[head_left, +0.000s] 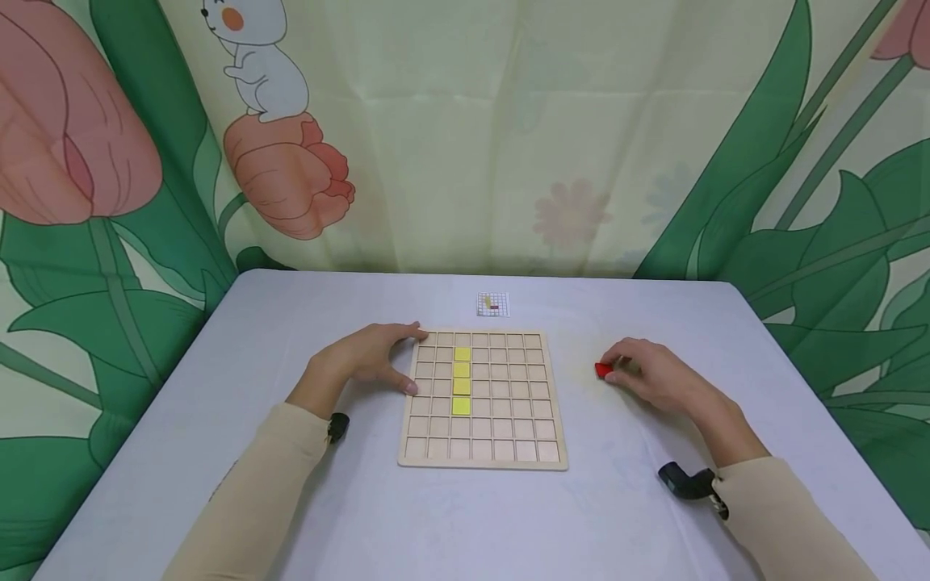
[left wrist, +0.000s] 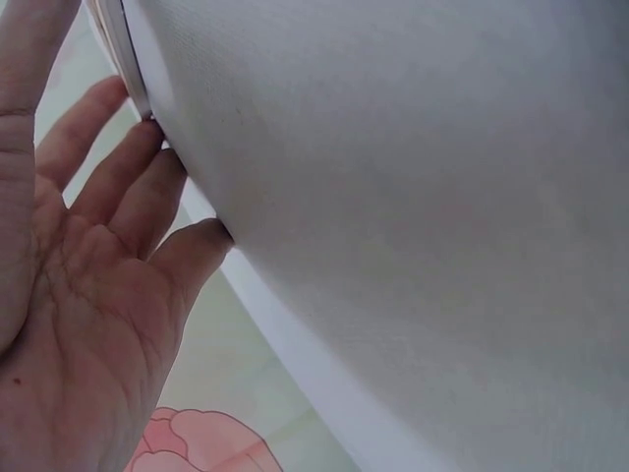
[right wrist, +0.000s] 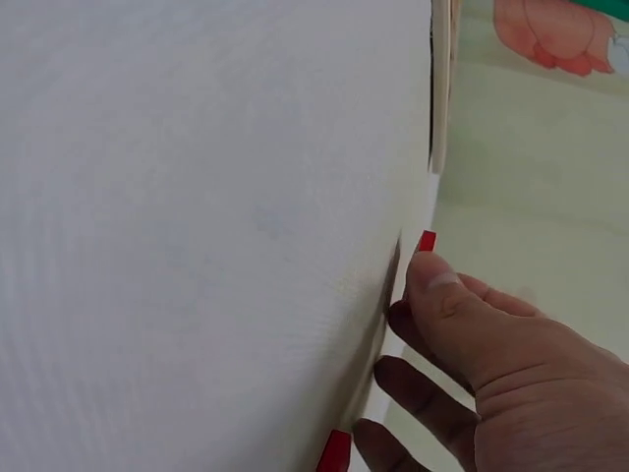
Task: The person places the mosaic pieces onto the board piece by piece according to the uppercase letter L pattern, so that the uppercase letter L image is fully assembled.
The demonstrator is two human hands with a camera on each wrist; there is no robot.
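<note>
A square wooden grid board lies on the table with several yellow tiles in one column of its cells. My left hand is at the board's left side, thumb and fingers spread along the edge and touching it. In the left wrist view, the fingers of that hand reach toward the board's side. Right of the board, my right hand pinches a red tile between thumb and fingers. The right wrist view shows this red tile just past the thumb tip.
Beyond the board lies a small card printed with a grid and coloured cells. A second red piece is near the right hand's lower fingers. A white cloth covers the table; a patterned curtain hangs behind it.
</note>
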